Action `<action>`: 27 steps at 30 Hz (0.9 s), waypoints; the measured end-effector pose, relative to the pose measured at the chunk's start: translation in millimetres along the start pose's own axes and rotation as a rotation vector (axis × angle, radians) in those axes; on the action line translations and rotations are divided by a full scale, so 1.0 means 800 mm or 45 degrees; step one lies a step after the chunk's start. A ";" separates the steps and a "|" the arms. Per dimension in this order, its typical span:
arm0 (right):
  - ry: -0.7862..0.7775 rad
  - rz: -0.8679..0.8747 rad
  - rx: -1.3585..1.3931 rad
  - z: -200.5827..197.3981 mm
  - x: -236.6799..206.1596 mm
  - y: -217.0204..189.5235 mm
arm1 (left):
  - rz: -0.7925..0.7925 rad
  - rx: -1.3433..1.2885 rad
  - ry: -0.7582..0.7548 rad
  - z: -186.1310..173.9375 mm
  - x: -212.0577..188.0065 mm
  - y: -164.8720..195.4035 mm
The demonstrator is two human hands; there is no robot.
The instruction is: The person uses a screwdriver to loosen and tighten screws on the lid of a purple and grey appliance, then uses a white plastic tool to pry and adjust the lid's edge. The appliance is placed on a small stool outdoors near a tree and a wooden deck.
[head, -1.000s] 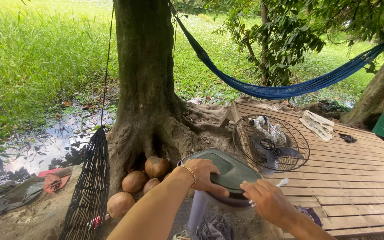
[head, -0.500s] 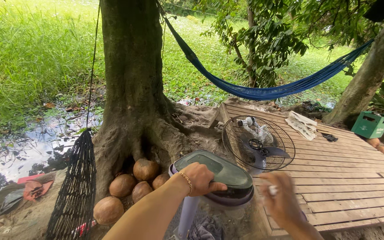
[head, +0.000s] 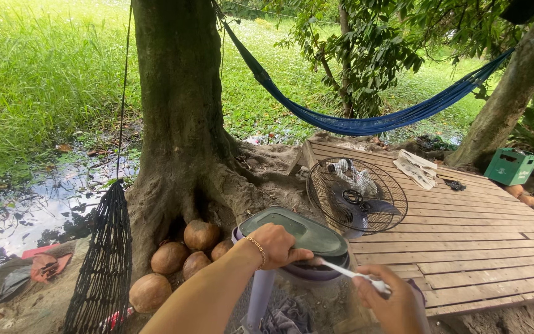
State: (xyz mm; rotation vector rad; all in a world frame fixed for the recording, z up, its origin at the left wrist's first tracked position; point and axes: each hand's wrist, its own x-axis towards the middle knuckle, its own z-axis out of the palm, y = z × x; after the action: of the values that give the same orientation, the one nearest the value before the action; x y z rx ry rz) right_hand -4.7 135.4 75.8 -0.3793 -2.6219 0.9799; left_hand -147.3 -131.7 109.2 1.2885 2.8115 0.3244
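Gripping the fan base [head: 307, 238] with your left hand [head: 276, 244], your right hand [head: 390, 303], raised earlier, now clasps a white tool [head: 353, 275] at its rim.

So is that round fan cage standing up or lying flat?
Standing up. The wire fan cage stands on its edge on the wooden deck, blades showing through.

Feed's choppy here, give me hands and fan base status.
Left hand gripping fan base top. Right hand holding white tool, tip at base's edge. Fan grille lies clear on wooden deck.
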 end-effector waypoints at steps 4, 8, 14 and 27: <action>-0.157 0.031 -0.207 -0.019 0.002 -0.036 | -0.036 -0.007 0.015 -0.002 -0.003 -0.008; -0.151 0.049 -0.307 -0.021 0.019 -0.045 | -0.022 -0.019 0.060 0.000 -0.005 -0.011; -0.389 0.011 0.332 0.013 0.034 -0.021 | -0.043 -0.037 0.076 0.003 -0.001 -0.011; -0.416 0.072 -0.079 0.017 0.022 0.006 | -0.083 -0.055 0.001 -0.002 0.004 -0.009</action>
State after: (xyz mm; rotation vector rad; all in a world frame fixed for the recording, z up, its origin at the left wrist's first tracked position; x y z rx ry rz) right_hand -25.1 136.7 65.9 -0.3331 -2.9541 1.0586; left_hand -155.5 -134.1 109.6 1.1864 2.8232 0.3805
